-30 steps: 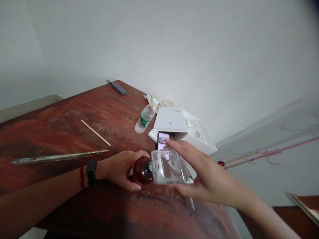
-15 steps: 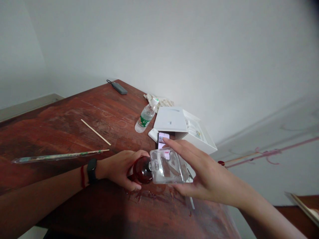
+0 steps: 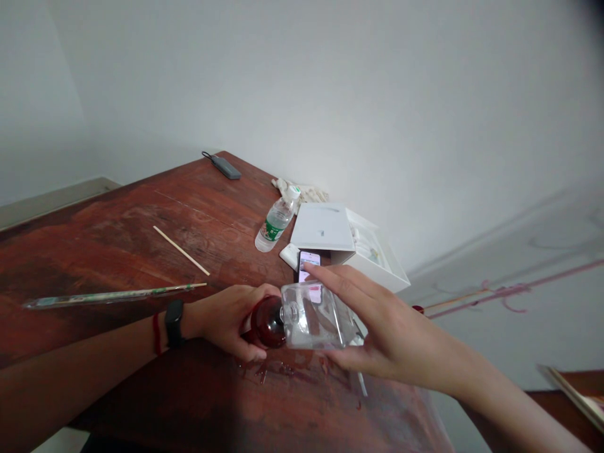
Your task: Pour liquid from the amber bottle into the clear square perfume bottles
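Reddish-brown wood forms the surface (image 3: pixel 127 251) beside a pale wall (image 3: pixel 283 94), and toward its near right corner the grip of the left hand (image 3: pixel 231 321) is clamped round a dark red bottle (image 3: pixel 271 330) while that of the right hand (image 3: pixel 391 327) holds a clear rectangular bottle (image 3: pixel 316 321). Steady wrists and necks kept in line would probably serve best, given the wet drops (image 3: pixel 262 376) below. Whether the mouths actually touch is unclear, fingers hide much of the red bottle, and the smartphone (image 3: pixel 312 257) is partly covered.
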Demonstrator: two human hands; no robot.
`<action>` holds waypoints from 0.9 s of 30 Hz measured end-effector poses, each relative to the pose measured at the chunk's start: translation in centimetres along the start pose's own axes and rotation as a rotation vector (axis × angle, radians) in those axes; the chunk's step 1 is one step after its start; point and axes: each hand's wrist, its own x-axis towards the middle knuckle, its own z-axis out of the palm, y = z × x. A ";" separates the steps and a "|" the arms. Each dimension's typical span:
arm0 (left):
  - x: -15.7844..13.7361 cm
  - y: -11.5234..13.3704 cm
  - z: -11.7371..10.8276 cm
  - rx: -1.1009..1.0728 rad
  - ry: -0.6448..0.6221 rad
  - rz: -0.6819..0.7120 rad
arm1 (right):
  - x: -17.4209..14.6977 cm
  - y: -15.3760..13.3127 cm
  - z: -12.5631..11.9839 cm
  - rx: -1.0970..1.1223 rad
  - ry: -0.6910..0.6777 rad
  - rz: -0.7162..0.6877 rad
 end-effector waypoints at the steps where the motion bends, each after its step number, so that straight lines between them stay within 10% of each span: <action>1: 0.0 0.0 0.0 -0.003 0.000 -0.003 | 0.0 0.0 0.0 0.000 -0.002 0.002; 27: -0.1 0.0 0.0 -0.009 0.008 0.010 | 1.3 -1.0 -0.6 -0.063 -0.025 -0.084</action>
